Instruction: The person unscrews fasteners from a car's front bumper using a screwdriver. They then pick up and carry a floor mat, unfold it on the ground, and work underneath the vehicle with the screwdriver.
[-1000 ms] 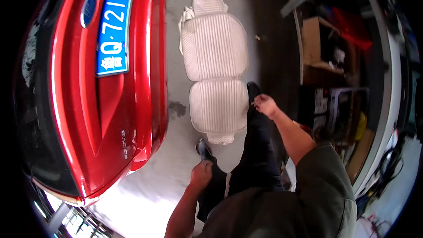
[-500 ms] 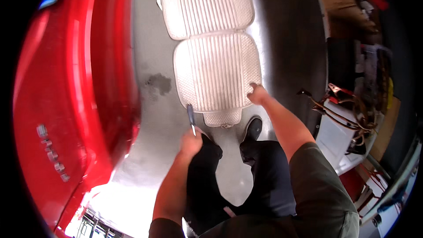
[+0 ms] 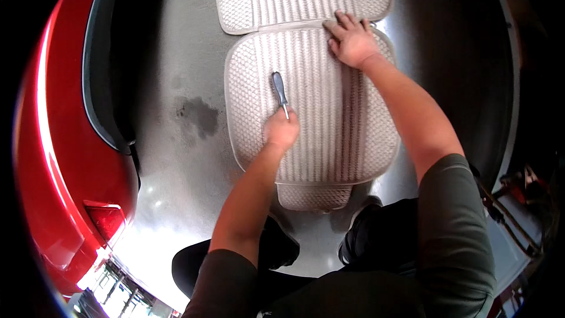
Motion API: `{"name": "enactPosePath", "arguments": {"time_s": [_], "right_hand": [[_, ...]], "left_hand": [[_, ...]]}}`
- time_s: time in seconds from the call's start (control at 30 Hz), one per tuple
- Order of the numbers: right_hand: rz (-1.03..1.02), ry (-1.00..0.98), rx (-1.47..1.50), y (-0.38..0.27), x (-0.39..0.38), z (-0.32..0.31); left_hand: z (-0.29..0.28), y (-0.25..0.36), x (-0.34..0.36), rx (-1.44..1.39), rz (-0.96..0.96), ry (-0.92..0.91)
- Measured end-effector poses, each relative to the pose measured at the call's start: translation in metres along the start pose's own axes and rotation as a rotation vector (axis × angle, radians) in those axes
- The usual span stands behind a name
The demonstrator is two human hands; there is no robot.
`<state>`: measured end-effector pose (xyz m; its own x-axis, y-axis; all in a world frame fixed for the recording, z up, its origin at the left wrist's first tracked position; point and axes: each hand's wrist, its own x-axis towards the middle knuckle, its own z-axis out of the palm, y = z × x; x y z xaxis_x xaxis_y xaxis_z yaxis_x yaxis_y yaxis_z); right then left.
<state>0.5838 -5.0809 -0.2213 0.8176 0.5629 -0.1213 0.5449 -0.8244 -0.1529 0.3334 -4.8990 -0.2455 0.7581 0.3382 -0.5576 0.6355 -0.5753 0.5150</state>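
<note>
A pale woven seat cover (image 3: 315,135) lies flat on the floor in front of me, with a small flap (image 3: 315,196) at its near end. My left hand (image 3: 282,129) is closed round the metal shaft of a screwdriver (image 3: 279,88), whose dark grey handle points away from me over the cover's near panel. Fingers spread, my right hand (image 3: 356,42) rests on the cover by the seam between its two panels. A shaded crease runs lengthwise through the near panel, below that hand.
To the left stands a red car (image 3: 53,200) with a red lamp (image 3: 106,222) low on its body. The grey floor has a dark stain (image 3: 200,116) beside the cover. Cables (image 3: 507,219) hang over a white surface at the lower right.
My right hand has moved from the near panel's right edge up to the seam. My left hand has carried the screwdriver forward over the cover. The view has moved closer to the cover.
</note>
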Motion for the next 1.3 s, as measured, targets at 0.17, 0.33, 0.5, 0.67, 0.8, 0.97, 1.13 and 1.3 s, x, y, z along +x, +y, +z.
{"name": "enactPosePath", "arguments": {"time_s": [0.17,0.33,0.5,0.67,0.8,0.97,1.13,1.3], "right_hand": [[0.220,-0.164,0.026,0.025,0.087,-0.014],[0.201,0.035,-0.053,0.043,0.173,0.003],[0.129,0.270,-0.101,0.088,0.189,0.027],[0.138,0.252,-0.009,0.057,0.188,0.017],[0.148,0.207,-0.008,0.063,0.194,0.014],[0.167,0.160,0.003,0.073,0.191,0.004],[0.173,0.114,0.019,0.071,0.196,0.002],[0.180,0.084,0.013,0.076,0.200,-0.008]], "left_hand": [[0.032,0.051,0.011,-0.158,0.043,-0.133],[0.021,0.031,0.038,-0.308,0.041,-0.297],[0.010,0.045,0.035,-0.383,0.037,-0.411],[0.023,0.005,0.034,-0.365,0.089,-0.436],[0.029,-0.001,0.041,-0.293,0.037,-0.460],[-0.079,0.061,0.072,0.104,-0.048,-0.538],[-0.151,0.060,0.096,0.119,-0.129,-0.357],[-0.177,0.099,0.126,-0.053,-0.183,-0.155]]}}
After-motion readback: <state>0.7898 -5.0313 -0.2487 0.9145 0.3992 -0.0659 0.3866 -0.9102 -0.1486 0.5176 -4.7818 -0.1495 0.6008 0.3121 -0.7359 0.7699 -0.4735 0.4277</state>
